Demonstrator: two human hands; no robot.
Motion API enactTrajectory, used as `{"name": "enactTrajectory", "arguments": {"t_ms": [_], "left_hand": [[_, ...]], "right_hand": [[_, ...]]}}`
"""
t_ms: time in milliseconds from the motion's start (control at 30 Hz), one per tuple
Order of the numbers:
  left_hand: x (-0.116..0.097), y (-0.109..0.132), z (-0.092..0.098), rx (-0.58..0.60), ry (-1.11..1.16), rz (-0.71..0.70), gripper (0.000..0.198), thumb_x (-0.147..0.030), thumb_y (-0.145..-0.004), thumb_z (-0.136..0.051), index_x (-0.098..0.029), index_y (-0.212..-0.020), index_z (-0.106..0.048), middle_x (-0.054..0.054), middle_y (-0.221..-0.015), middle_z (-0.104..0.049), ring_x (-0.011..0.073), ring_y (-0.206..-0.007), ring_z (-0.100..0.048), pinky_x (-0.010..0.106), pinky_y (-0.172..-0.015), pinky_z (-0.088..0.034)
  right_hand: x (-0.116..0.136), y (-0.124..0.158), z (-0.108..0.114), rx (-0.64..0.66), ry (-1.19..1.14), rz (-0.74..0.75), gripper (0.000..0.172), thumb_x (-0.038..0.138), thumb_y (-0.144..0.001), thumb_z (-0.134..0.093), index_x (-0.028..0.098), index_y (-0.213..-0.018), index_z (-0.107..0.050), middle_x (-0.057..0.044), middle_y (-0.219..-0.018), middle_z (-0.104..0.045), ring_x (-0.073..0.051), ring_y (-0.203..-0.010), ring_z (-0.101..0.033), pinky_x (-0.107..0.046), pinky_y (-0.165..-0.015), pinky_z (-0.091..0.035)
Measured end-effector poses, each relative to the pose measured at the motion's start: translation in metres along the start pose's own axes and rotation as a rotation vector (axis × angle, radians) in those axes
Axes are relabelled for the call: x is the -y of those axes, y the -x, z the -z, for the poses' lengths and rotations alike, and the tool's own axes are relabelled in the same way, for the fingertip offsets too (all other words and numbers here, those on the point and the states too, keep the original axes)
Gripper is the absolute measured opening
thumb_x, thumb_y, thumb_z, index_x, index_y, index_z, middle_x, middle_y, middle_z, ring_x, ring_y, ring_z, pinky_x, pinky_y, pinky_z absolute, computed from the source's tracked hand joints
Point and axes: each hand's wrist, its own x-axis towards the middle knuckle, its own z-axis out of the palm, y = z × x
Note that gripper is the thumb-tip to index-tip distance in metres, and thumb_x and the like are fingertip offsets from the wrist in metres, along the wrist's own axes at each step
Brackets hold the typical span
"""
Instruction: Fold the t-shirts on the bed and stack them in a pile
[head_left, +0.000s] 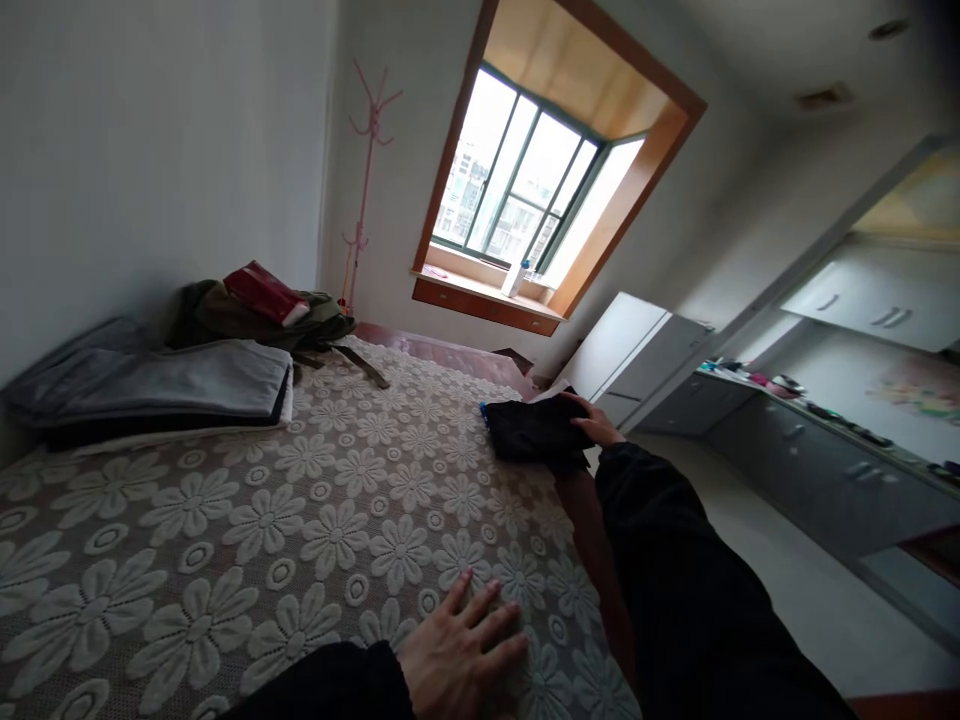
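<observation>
Okay, right hand (598, 425) partly curled at edge of black folded cloth (529, 430), can't tell if gripping; cloth just left of it on floral cover (401, 548). Left hand (466, 645) open, fingers spread on cover.

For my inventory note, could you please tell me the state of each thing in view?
Flowered cover: spread out
Black cloth: folded
Left hand: open, resting on the flowered cover
Right hand: touching the black cloth; grip unclear
Grey garment: folded
Upper cabinets: doors shut
Fridge: doors shut
Window: open or shut, unclear
</observation>
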Motion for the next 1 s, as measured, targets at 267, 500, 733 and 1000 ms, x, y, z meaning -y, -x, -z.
{"name": "enactTrajectory", "arguments": {"t_ms": [267, 500, 733, 1000], "left_hand": [[0.004, -0.002, -0.005, -0.039, -0.061, -0.018, 0.057, -0.048, -0.114, -0.044, -0.032, -0.168, -0.042, 0.007, -0.173, -0.042, 0.0366, -0.159, -0.045, 0.064, -0.132, -0.040], [0.001, 0.000, 0.000, -0.012, -0.032, -0.012, 0.059, -0.052, -0.114, -0.042, -0.028, -0.168, -0.041, 0.009, -0.174, -0.042, 0.0386, -0.161, -0.042, 0.067, -0.133, -0.036], [-0.011, 0.004, 0.021, 0.050, 0.175, 0.043, 0.077, -0.071, -0.109, -0.038, -0.025, -0.171, -0.035, 0.012, -0.178, -0.034, 0.0423, -0.167, -0.026, 0.076, -0.136, -0.018], [-0.022, 0.009, 0.026, 0.033, 0.109, 0.079, 0.075, -0.068, -0.110, -0.039, -0.024, -0.170, -0.035, 0.009, -0.179, -0.033, 0.0362, -0.170, -0.020, 0.071, -0.138, -0.014]], "right_hand": [[-0.009, -0.026, -0.002, 0.003, 0.137, 0.014, 0.096, 0.017, -0.061, -0.060, 0.018, -0.157, -0.060, -0.013, -0.150, -0.068, -0.034, -0.139, -0.063, -0.044, -0.125, -0.047], [-0.035, 0.000, -0.040, -0.082, 0.409, -0.209, 0.077, 0.028, -0.081, -0.062, 0.020, -0.158, -0.061, -0.019, -0.166, -0.051, -0.043, -0.150, -0.052, -0.060, -0.126, -0.040], [0.023, -0.004, -0.068, -0.168, 0.836, 0.080, 0.079, 0.041, -0.104, -0.050, 0.026, -0.177, -0.024, -0.007, -0.186, -0.008, -0.038, -0.170, -0.007, -0.066, -0.134, -0.013], [0.043, 0.006, -0.153, 0.190, 0.765, -0.060, 0.077, 0.066, -0.110, -0.019, 0.030, -0.178, -0.018, -0.008, -0.185, -0.012, -0.047, -0.166, -0.020, -0.076, -0.128, -0.020]]}}
